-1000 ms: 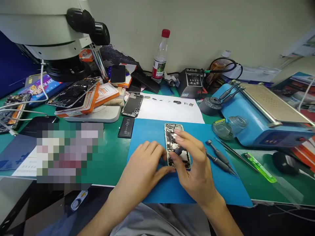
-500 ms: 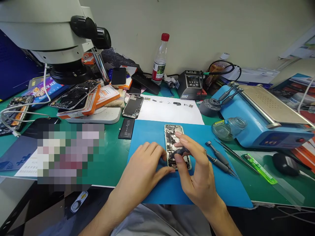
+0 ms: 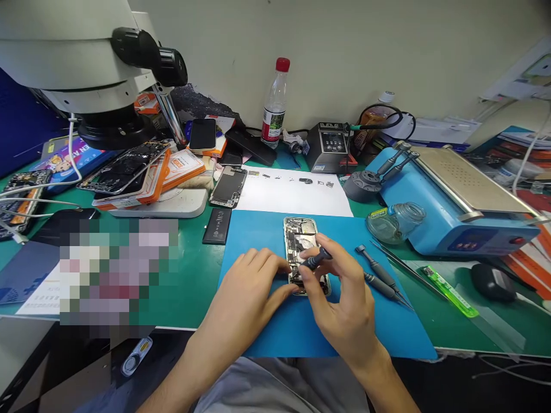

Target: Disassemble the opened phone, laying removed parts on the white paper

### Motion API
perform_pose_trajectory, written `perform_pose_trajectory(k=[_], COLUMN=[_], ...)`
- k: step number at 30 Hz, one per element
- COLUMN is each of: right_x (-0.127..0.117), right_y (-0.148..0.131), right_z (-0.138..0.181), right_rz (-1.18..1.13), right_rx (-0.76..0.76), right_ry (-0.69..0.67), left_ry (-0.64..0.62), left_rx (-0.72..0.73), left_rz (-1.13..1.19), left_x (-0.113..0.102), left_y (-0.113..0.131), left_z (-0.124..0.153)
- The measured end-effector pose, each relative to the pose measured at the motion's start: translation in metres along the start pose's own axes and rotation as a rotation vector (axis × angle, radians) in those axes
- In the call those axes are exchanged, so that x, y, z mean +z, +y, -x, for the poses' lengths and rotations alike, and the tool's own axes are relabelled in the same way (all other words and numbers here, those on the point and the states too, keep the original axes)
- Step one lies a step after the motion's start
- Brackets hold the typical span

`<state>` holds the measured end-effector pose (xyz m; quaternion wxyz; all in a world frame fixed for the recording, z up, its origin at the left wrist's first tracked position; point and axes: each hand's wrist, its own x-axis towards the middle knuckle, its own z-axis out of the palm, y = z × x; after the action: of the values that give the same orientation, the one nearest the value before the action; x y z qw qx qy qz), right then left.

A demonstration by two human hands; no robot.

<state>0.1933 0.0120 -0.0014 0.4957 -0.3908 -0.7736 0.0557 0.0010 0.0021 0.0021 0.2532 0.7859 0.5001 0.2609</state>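
Observation:
An opened smartphone (image 3: 295,244) lies on the blue mat (image 3: 253,232), its inner boards and parts bare. At its lower left side, my left hand (image 3: 247,292) grips the edge between curled fingers and thumb. My right hand (image 3: 344,295) pinches a short dark screwdriver (image 3: 317,259), tilted over the phone's lower half. The driver's tip is too small to make out, and fingers cover part of the phone. Right of the hands lie two more grey screwdrivers (image 3: 381,278) on the mat, with tweezers (image 3: 408,269) beside them.
Small parts lie on a white sheet (image 3: 293,198) behind the mat. A phone screen (image 3: 228,186) and a battery (image 3: 217,226) are to its left. A glass jar (image 3: 394,222) stands before a blue heating plate (image 3: 469,212). A microscope (image 3: 99,69) overhangs the left side.
My right hand has shifted its fingers on the screwdriver, which now tilts more upright. The left hand still holds the phone. The whole view has moved slightly.

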Motion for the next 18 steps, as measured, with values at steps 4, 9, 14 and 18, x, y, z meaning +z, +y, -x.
perform_pose_trajectory(k=[4,9,14,18], right_x=[0.000,-0.006,-0.012,-0.010], right_y=[-0.003,-0.002,0.005,0.005], right_z=[0.000,0.002,0.007,0.009], right_rz=[-0.203,-0.085,0.117,0.152], right_rx=[0.181,0.115,0.048,0.002], right_ry=[0.010,0.094,0.100,0.054], left_ry=[-0.001,0.006,0.038,0.049], left_rx=[0.021,0.004,0.000,-0.005], left_rz=[-0.020,0.003,0.039,0.046], left_x=[-0.001,-0.002,-0.002,-0.001], left_y=[-0.001,-0.001,-0.002,-0.001], left_z=[-0.001,0.001,0.003,0.003])
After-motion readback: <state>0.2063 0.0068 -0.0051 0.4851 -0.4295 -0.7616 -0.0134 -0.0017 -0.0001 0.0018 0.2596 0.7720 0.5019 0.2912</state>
